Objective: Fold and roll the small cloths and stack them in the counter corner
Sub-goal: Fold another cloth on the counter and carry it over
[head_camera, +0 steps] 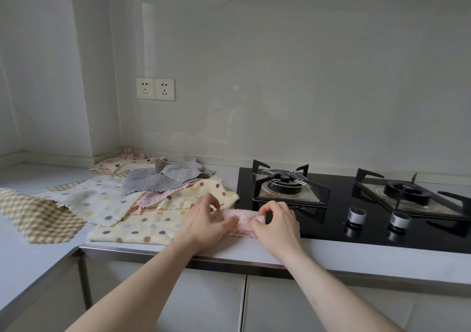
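A small pink dotted cloth (242, 219) lies as a narrow roll at the counter's front edge, beside the stove. My left hand (206, 220) pinches its left end and my right hand (276, 223) pinches its right end. Left of it spreads a pile of loose cloths: a yellow one with coloured dots (142, 226), a white dotted one (99, 199), a grey one (158, 181), another pink one (153, 199) and a green checked one (38, 219). More cloths (127, 158) lie in the counter corner against the wall.
A black gas stove (331, 229) with two burners and two knobs (356, 214) sits right of my hands. Two wall sockets (155, 89) are above the corner. The steel-edged counter front (229, 257) runs just below my wrists, with cabinet doors underneath.
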